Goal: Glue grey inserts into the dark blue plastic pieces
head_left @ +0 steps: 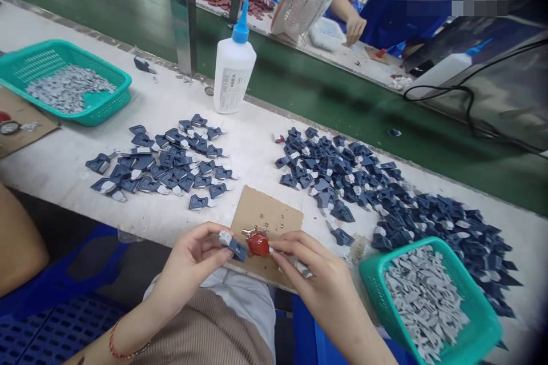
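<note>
I've got the left hand (201, 252) pinching the navy piece (237, 249), long axis ten-to-four; at its three o'clock, the red blob (258, 244), nearer my right hand (314, 262), which grips a small pale part (273, 249).

pale piece (273, 249) mostly hidden in the right hand (314, 262), cardboard (252, 205) partly behind that hand, left basket (92, 120) cut off by the left edge, right basket (371, 282) by the bottom, label (228, 89) print too small to read, co-worker (381, 13) partly pixelated

the piece (238, 249) is navy and pale grey, the blob (258, 244) red, the cardboard (253, 205) tan.
</note>
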A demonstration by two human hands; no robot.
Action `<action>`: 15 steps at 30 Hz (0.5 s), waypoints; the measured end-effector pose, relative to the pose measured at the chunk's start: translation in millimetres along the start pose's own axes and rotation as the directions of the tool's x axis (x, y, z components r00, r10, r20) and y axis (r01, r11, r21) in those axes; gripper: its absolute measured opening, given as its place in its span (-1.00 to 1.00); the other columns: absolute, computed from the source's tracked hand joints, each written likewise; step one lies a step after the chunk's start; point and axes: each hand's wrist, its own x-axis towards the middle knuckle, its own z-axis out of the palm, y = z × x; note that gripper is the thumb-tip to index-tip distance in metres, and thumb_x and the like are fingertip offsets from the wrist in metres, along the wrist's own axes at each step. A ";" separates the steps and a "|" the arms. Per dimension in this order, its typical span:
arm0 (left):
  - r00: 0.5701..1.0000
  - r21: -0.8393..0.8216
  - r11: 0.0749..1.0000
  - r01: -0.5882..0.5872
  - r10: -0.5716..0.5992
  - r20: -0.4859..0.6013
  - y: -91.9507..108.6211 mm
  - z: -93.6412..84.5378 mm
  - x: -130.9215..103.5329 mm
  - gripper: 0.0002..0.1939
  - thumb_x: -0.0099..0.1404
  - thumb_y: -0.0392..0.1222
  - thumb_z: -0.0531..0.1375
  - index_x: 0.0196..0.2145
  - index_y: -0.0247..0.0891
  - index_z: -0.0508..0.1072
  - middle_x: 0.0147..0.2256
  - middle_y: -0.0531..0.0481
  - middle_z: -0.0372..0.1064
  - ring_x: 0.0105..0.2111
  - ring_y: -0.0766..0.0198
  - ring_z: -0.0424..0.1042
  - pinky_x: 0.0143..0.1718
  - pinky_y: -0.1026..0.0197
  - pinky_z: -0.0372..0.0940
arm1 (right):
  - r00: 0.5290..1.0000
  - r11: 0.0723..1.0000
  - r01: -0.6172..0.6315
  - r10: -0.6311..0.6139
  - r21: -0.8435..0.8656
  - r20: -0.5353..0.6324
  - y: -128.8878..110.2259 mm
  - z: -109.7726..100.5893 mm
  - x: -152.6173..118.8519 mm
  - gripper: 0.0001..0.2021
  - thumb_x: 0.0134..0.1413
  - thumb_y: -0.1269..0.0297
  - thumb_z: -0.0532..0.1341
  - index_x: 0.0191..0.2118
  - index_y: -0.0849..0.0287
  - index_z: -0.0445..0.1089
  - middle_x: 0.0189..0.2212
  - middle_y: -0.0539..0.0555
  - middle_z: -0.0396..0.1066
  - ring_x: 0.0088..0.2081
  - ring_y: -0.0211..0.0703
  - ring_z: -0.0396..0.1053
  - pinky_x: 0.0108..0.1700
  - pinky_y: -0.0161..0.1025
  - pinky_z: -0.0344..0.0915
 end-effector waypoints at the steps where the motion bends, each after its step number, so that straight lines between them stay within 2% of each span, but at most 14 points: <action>1: 1.000 0.003 1.000 0.004 -0.004 0.005 -0.8 -0.6 -0.4 -0.84 0.05 -0.18 0.38 -0.35 -0.10 0.53 -0.29 -0.04 0.53 -0.26 0.09 0.52 -0.19 0.13 0.41 | 1.000 1.000 0.000 0.000 -0.004 0.008 0.1 0.7 0.8 -0.82 0.29 0.30 0.11 -0.24 0.09 0.48 -0.27 0.12 0.49 -0.22 -0.10 0.49 -0.18 -0.21 0.46; 7: 0.999 0.027 0.999 0.029 -0.030 0.017 -4.4 -1.4 -2.3 -0.81 0.08 -0.16 0.37 -0.30 -0.13 0.52 -0.36 -0.02 0.53 -0.31 0.14 0.49 -0.23 0.19 0.36 | 0.999 0.999 0.011 -0.010 -0.033 0.032 0.5 3.8 3.7 -0.79 0.29 0.29 0.11 -0.25 0.11 0.50 -0.29 0.11 0.48 -0.25 -0.14 0.49 -0.20 -0.24 0.46; 11: 0.999 0.052 0.999 0.006 -0.008 0.040 -4.5 1.6 -3.3 -0.82 0.11 -0.16 0.35 -0.28 -0.12 0.52 -0.36 -0.02 0.54 -0.31 0.14 0.51 -0.22 0.19 0.35 | 0.999 0.998 0.023 -0.021 -0.054 0.043 -0.3 3.6 4.3 -0.77 0.30 0.30 0.09 -0.26 0.12 0.51 -0.30 0.12 0.47 -0.28 -0.14 0.49 -0.23 -0.24 0.46; 15: 0.999 0.034 0.999 -0.005 0.004 0.039 -4.6 5.1 -3.9 -0.82 0.11 -0.17 0.35 -0.28 -0.14 0.51 -0.35 -0.02 0.54 -0.34 0.15 0.51 -0.25 0.19 0.36 | 0.999 0.999 -0.031 0.030 0.020 0.035 -3.6 -0.1 5.5 -0.79 0.27 0.29 0.13 -0.26 0.12 0.53 -0.29 0.12 0.49 -0.27 -0.13 0.49 -0.21 -0.23 0.45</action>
